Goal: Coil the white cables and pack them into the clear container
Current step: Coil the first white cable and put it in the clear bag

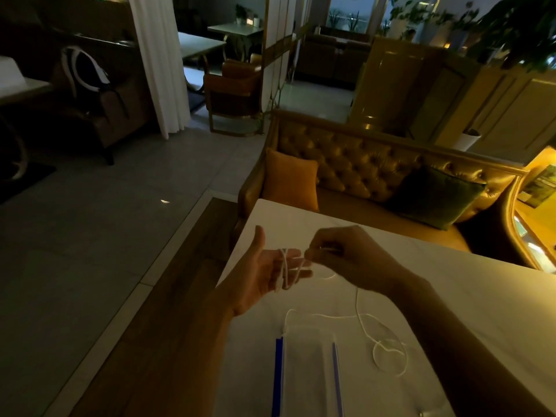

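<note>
My left hand (264, 272) is held palm up over the white table (451, 296), fingers straight, thumb raised. A thin white cable (287, 270) is wound in a few turns around its fingers. My right hand (340, 254) pinches the same cable just beyond the left fingertips. The cable's slack hangs down from there and lies in loose loops (388, 353) on the table. A clear container (307, 374) with blue edges sits on the table below my hands; a second cable end (285, 323) rests by its far corner.
A tufted gold sofa (361, 164) with an orange cushion (290, 183) and a green cushion (433, 200) stands behind the table. Grey floor lies to the left, with chairs and other tables farther back. The room is dim.
</note>
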